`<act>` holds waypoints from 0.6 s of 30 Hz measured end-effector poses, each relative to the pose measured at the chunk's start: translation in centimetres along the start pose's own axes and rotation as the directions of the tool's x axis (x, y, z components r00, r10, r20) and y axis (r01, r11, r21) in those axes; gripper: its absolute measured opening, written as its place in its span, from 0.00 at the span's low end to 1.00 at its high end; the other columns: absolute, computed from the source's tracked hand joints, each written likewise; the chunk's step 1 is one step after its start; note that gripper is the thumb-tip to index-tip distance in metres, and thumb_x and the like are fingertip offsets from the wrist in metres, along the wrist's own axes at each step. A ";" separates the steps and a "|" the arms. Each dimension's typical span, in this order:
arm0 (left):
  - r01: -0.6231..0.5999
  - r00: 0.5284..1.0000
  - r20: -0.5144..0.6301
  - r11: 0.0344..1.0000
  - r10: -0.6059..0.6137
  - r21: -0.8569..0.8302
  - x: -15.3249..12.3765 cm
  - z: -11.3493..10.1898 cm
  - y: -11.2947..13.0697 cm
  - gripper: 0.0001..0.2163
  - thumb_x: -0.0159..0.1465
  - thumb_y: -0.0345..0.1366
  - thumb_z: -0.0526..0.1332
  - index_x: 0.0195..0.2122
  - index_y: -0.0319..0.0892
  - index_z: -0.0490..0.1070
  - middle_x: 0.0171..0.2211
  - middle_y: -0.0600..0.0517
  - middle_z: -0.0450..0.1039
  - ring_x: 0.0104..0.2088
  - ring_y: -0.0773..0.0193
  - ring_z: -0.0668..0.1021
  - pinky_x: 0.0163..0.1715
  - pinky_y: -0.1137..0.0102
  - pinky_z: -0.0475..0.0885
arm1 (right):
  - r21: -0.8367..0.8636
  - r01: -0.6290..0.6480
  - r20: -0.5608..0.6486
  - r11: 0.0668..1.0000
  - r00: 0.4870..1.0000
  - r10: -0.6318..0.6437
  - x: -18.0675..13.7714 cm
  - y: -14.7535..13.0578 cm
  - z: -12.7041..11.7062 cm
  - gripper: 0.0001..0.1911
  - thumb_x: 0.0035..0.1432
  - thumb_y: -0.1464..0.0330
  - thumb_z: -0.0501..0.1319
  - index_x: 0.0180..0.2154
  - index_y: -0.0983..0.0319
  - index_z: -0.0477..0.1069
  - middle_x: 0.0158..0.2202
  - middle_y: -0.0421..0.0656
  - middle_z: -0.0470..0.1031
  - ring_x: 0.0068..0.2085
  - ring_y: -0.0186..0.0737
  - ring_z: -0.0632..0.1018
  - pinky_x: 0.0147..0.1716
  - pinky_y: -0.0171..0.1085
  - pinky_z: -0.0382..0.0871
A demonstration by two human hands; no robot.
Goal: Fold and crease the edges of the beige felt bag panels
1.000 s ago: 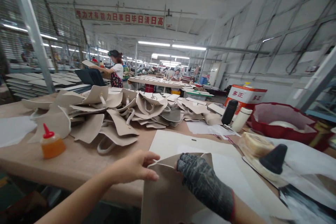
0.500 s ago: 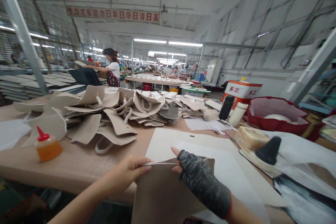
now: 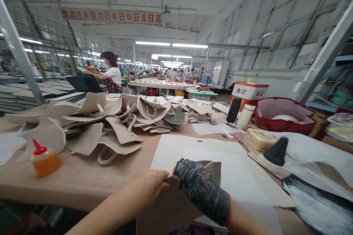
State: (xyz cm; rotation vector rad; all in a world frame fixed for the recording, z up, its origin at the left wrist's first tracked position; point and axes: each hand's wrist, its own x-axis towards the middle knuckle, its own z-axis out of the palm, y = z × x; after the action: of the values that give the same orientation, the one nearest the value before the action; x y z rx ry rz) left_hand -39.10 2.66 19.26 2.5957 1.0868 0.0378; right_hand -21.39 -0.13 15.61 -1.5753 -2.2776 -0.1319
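Observation:
A beige leather panel (image 3: 171,205) stands up off the near edge of the workbench (image 3: 82,176). My bare left hand (image 3: 147,185) pinches its top edge with closed fingers. My right hand (image 3: 197,187), in a dark knitted glove, grips the same top edge just to the right, touching the left hand. Behind the panel lies a white cardboard sheet (image 3: 176,147).
A heap of beige bag pieces with handles (image 3: 124,117) covers the bench's middle. An orange glue bottle with a red tip (image 3: 44,159) stands at the left. A black cone-topped object (image 3: 277,150), two flasks (image 3: 238,112), a red basket (image 3: 284,117) and a tin (image 3: 248,91) are at the right. A person (image 3: 111,75) works at a far table.
My left hand slid right along the panel's top edge until it met the gloved right hand. The panel's top edge has folded closer together. The view shifted slightly left.

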 end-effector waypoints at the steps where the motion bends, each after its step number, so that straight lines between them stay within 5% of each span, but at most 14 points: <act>1: 0.002 1.000 0.016 0.998 -0.003 0.058 0.4 0.2 0.4 0.13 0.63 0.33 0.50 0.44 0.44 0.71 0.39 0.45 0.76 0.40 0.52 0.77 0.37 0.65 0.68 | 0.025 -0.015 0.010 1.000 1.000 0.015 0.0 -0.1 0.0 0.07 0.54 0.73 0.55 0.30 0.64 0.72 0.29 0.48 0.75 0.32 0.46 0.75 0.33 0.43 0.71; 6: -0.025 0.998 0.055 0.980 0.014 0.199 1.2 0.2 -0.2 0.13 0.63 0.35 0.49 0.34 0.41 0.73 0.31 0.44 0.77 0.33 0.53 0.78 0.28 0.69 0.66 | 0.197 -0.048 -0.015 0.979 0.999 0.052 -1.2 1.8 -0.5 0.13 0.52 0.72 0.59 0.42 0.63 0.70 0.34 0.44 0.76 0.34 0.40 0.76 0.36 0.36 0.70; 10: -0.060 0.998 -0.011 0.998 0.060 0.012 0.6 -0.3 -2.3 0.14 0.64 0.38 0.49 0.29 0.41 0.72 0.27 0.50 0.74 0.30 0.60 0.75 0.28 0.73 0.62 | 0.082 0.036 -0.084 0.996 0.996 -0.029 -2.7 4.6 -0.7 0.06 0.53 0.68 0.58 0.33 0.62 0.72 0.32 0.45 0.74 0.33 0.44 0.73 0.34 0.42 0.67; 14: -0.105 0.994 0.021 0.983 0.109 -0.153 0.7 -0.2 -3.2 0.15 0.64 0.40 0.49 0.25 0.40 0.69 0.23 0.55 0.69 0.26 0.66 0.71 0.25 0.76 0.59 | -0.034 0.147 -0.261 0.989 0.954 -0.151 -2.9 5.8 -1.1 0.06 0.55 0.68 0.56 0.30 0.62 0.71 0.43 0.49 0.72 0.46 0.49 0.69 0.47 0.49 0.59; 18: -0.122 0.989 0.053 0.966 0.137 -0.226 0.9 -0.2 -3.5 0.16 0.64 0.41 0.49 0.25 0.40 0.68 0.22 0.56 0.66 0.26 0.67 0.69 0.24 0.77 0.58 | -0.003 -0.090 -0.082 0.996 0.993 0.089 -2.3 5.2 -2.2 0.06 0.56 0.66 0.57 0.30 0.62 0.70 0.31 0.44 0.74 0.34 0.42 0.73 0.37 0.41 0.65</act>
State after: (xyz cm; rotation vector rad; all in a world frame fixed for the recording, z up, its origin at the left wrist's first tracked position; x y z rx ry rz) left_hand -40.94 5.66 18.27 2.4428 0.8356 0.0958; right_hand -15.36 -0.81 16.19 -1.6418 -2.1433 -0.1772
